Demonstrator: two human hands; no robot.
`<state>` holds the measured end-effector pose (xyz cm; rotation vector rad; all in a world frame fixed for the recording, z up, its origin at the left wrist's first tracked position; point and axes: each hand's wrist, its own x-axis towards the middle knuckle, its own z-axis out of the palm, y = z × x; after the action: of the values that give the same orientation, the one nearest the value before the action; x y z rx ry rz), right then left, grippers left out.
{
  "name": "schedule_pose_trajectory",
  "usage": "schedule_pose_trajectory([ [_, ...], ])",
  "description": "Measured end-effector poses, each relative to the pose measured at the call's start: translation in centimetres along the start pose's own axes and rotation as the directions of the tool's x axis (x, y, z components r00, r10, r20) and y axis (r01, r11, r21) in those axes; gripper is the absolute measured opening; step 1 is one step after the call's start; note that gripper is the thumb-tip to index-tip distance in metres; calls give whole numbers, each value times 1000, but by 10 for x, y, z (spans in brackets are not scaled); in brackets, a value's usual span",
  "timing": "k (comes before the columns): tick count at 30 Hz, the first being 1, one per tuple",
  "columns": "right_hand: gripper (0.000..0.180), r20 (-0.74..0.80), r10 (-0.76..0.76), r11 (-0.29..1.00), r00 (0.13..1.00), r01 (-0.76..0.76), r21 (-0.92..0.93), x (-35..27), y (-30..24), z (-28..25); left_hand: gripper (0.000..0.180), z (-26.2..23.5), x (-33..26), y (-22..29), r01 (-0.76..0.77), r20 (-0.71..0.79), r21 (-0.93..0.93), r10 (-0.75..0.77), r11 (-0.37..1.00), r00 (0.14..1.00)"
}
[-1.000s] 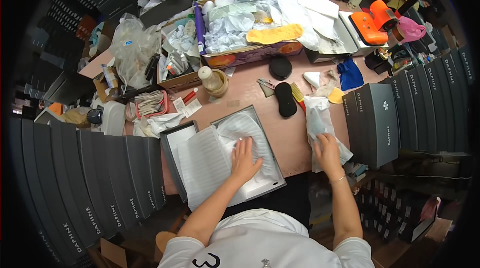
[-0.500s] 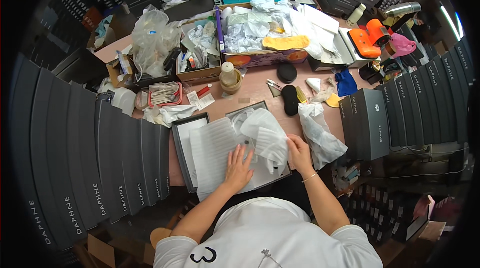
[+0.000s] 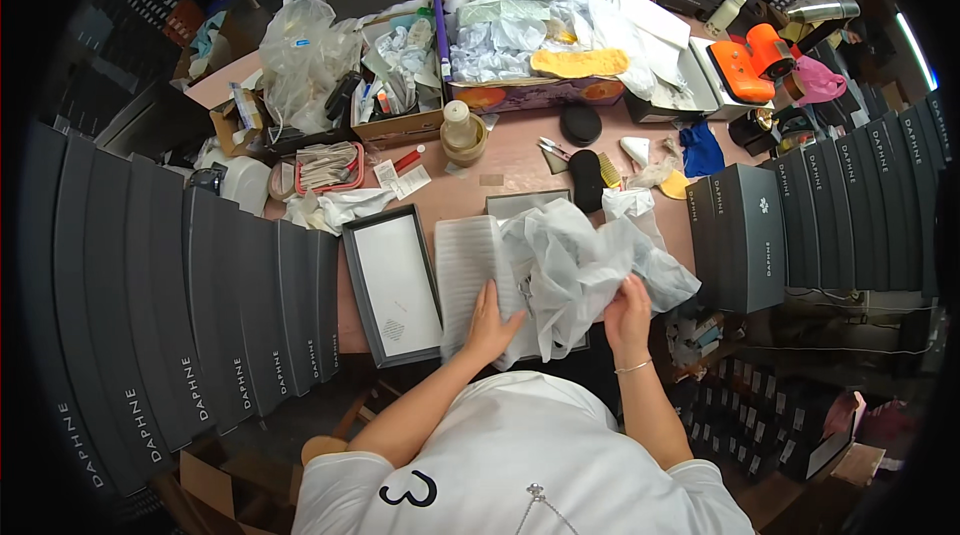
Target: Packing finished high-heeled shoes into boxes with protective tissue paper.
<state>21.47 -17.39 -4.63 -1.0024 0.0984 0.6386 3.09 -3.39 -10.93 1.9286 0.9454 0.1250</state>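
Observation:
A thin white ribbed foam sheet (image 3: 466, 270) lies beside crumpled white tissue paper (image 3: 570, 260), both over an open dark grey box (image 3: 526, 201). The box is mostly hidden under them. My left hand (image 3: 488, 327) has its fingers on the foam sheet and its thumb at the sheet's right edge, gripping it. My right hand (image 3: 628, 317) pinches the right side of the tissue paper. Small dark and shiny parts peek out between the wrappings; what they belong to is covered. Left of the foam sheet is a shallow dark grey tray or lid (image 3: 392, 285) with a white inside.
Tall stacks of dark boxes (image 3: 225, 305) stand at the left, more boxes (image 3: 735, 235) at the right. Behind are a carton of crumpled paper (image 3: 530, 95), a jar (image 3: 462, 140), a black brush (image 3: 586, 181) and a red basket (image 3: 330, 167). A translucent bag (image 3: 665, 275) sits beside my right hand.
The foam sheet has shifted right off the tray or lid, baring its inside. The tissue paper is drawn right and bunched. My left hand has gone from lying spread to gripping the sheet.

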Motion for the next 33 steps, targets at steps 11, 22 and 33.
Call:
schedule_pose_trajectory([
  [11, 34, 345, 791, 536, 505, -300, -789, -61, -46, 5, 46, 14, 73, -7, 52, 36, -10, -51, 999, 998],
  [22, 87, 365, 481, 795, 797, -221, -565, 16, -4, 48, 59, -109, 23, 59, -194, -24, -347, 198, 917, 980],
  [33, 70, 575, 17, 287, 818, 547, -787, 58, 55, 72, 63, -55, 19, -4, -230, -422, -50, 188, 972, 887],
])
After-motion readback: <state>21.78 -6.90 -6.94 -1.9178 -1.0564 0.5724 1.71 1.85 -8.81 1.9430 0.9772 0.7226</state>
